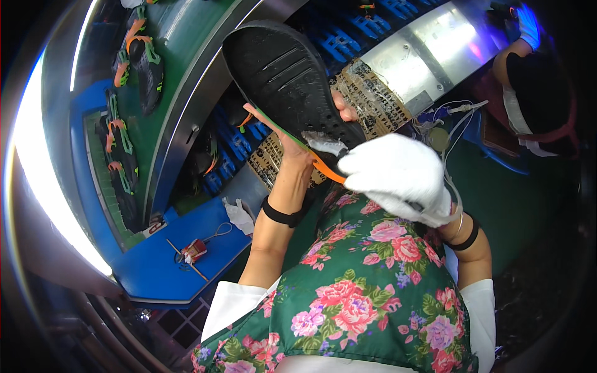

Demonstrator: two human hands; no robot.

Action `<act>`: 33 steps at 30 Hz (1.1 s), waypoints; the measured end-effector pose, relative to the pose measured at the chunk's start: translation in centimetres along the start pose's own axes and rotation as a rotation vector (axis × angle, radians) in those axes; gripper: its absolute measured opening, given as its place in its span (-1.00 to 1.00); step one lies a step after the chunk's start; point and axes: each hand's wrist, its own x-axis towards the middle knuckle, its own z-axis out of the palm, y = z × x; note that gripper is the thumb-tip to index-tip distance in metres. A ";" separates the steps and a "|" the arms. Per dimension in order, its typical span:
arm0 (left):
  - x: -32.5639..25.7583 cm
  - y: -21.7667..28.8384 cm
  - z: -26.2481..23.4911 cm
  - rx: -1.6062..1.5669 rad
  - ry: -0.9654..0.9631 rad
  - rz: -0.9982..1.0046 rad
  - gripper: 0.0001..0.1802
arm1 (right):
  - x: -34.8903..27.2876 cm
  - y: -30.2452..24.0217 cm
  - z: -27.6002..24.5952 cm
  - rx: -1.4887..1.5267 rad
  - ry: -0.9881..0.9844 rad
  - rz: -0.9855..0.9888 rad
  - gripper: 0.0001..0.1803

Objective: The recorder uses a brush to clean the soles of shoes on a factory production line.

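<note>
My left hand (297, 144) holds a shoe (287, 81) bottom up, its black sole facing me, with a green and orange edge along its lower side. My right hand (398, 177) wears a white glove and grips a small brush (324, 143) whose greyish bristles press on the heel end of the sole. Both wrists carry black bands. A green apron with pink flowers covers my lap below the hands.
A green conveyor belt (180, 43) at upper left carries several black shoes with orange and green trim (146, 62). Blue racks (348, 37) and a worn cardboard pad (373, 99) lie behind the shoe. A blue shelf (180, 261) holds scissors. Another person (535, 93) sits at upper right.
</note>
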 end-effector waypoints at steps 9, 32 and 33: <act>0.6 0.3 -1.1 0.136 -0.068 0.051 0.29 | -0.6 0.3 -0.2 0.127 0.034 0.173 -0.81; 1.9 1.5 -1.1 0.242 -0.246 0.074 -0.20 | -1.4 0.2 0.3 0.135 0.023 0.174 -0.80; 2.0 1.5 -1.3 0.242 -0.247 0.073 -0.20 | -1.5 0.3 0.2 0.175 0.051 0.231 -0.79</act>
